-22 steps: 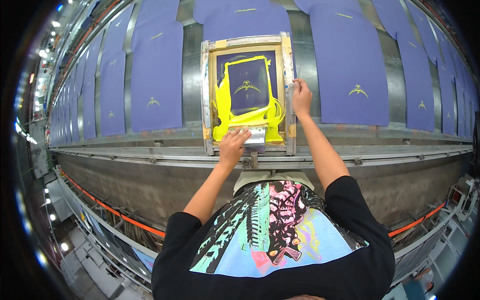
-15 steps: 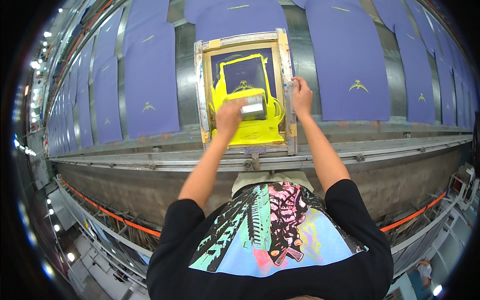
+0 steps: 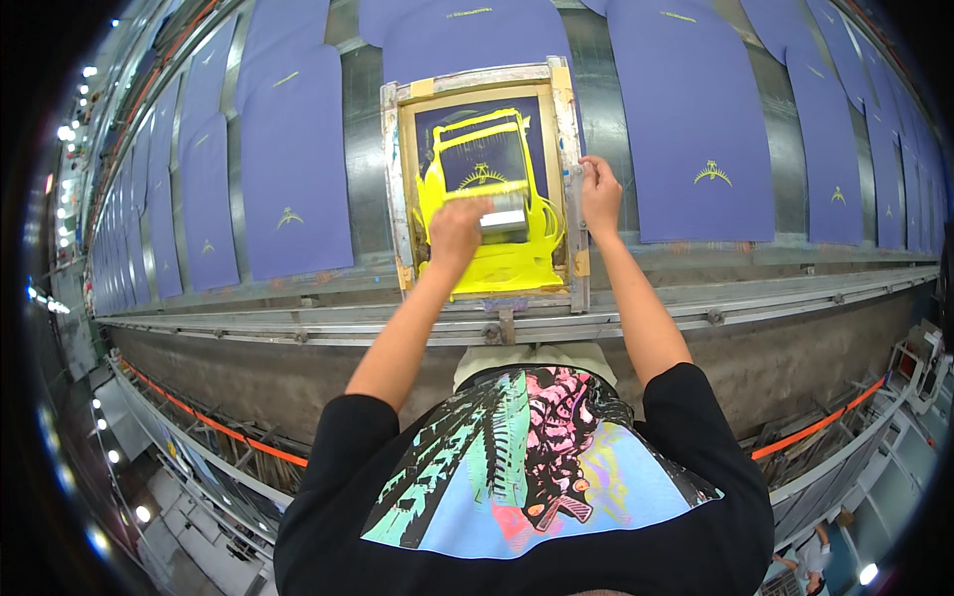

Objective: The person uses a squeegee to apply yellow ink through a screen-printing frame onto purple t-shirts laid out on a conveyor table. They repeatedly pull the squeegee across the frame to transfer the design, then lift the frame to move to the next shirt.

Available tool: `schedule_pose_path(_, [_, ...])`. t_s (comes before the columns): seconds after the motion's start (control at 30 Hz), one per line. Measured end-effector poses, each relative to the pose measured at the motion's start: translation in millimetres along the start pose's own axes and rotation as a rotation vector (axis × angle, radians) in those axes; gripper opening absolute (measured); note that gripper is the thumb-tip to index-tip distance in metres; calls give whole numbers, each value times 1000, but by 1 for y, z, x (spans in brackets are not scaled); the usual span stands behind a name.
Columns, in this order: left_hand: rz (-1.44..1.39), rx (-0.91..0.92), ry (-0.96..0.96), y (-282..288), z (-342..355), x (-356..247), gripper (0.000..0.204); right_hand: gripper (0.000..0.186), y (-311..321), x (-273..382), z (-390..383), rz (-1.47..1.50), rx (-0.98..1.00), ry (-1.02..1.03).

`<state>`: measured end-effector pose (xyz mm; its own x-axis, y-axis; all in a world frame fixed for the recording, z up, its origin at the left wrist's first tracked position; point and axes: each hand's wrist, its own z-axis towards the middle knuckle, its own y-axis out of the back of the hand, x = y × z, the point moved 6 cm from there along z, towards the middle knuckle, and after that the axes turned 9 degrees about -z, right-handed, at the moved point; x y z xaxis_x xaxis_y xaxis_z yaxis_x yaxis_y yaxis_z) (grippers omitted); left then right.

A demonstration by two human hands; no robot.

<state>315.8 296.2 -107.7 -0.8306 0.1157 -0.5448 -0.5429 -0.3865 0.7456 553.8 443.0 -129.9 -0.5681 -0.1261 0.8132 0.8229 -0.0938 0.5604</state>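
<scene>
Head view looks straight down over my chest at a long printing table (image 3: 636, 308) lined with purple shirts (image 3: 686, 129), each one lying flat on its own board. Directly in front of me sits a wooden-framed printing screen (image 3: 484, 179), laid over one of the purple shirts, its mesh smeared with bright yellow ink (image 3: 502, 266) that pools thickest along the near edge.

My left hand (image 3: 457, 230) is closed around the squeegee (image 3: 497, 211), fingers wrapped over its handle, with the blade resting across the middle of the mesh inside the frame. My left forearm reaches up from the lower edge toward it.

My right hand (image 3: 599, 196) grips the right rail of the screen frame, fingers curled over the outer edge and thumb on the inner side, touching the wood about halfway along.

To either side, the neighbouring shirts already carry a small yellow emblem (image 3: 713, 173) on the chest. Below the table edge runs a metal rail (image 3: 298, 333), and beneath that an orange strip (image 3: 209, 429).
</scene>
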Motion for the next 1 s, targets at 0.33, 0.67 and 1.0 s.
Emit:
schedule_pose_path(0.33, [74, 359, 343, 8, 143, 106, 36, 18, -9, 20, 5, -79, 24, -45])
schedule_pose_path(0.67, [71, 201, 280, 0, 76, 67, 37, 19, -20, 17, 1, -28, -2, 7])
schedule_pose_path(1.0, [-218, 219, 9, 55, -94, 44, 49, 19, -51, 49, -37, -172, -8, 2])
